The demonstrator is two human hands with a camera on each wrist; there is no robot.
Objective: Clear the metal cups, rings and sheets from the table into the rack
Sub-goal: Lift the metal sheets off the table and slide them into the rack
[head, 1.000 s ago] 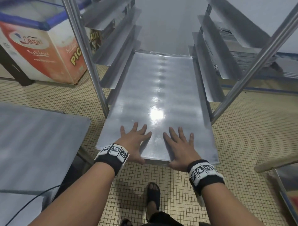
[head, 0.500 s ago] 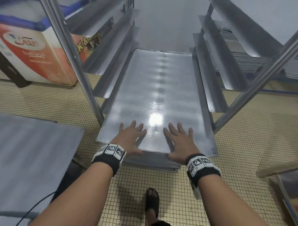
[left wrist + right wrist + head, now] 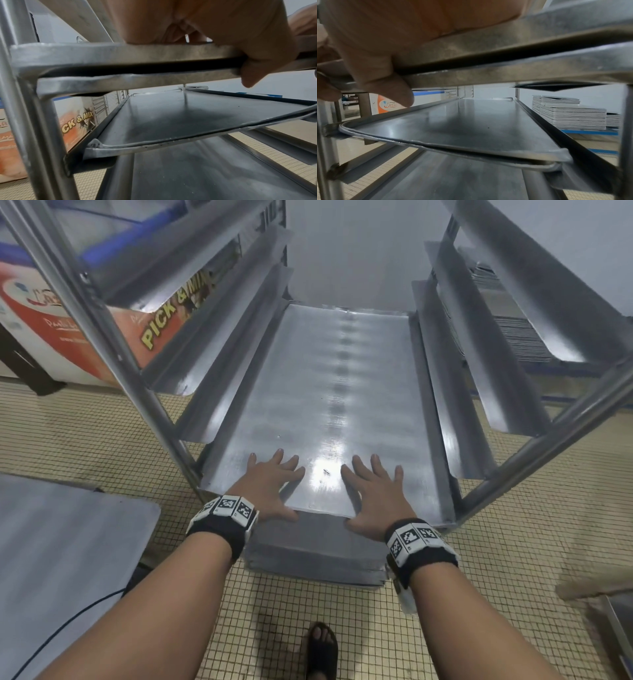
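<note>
On the rack's lower runners, a metal sheet lies nearly home, long axis running straight away from the person into the frame. Both hands sit at its near short edge: left hand and right hand, side by side, about equally close, fingers spread flat on top, thumbs hooked down over the edge (the wrist views show each thumb tip below the lip, so a flat press with a light pinch, not a closed fist). Sheet extends forward from the palms; its near edge sits about level with the front uprights. More sheets protrude beneath. Judgement: remaining push runs along the long axis, evenly shared to avoid skewing between runners.
</note>
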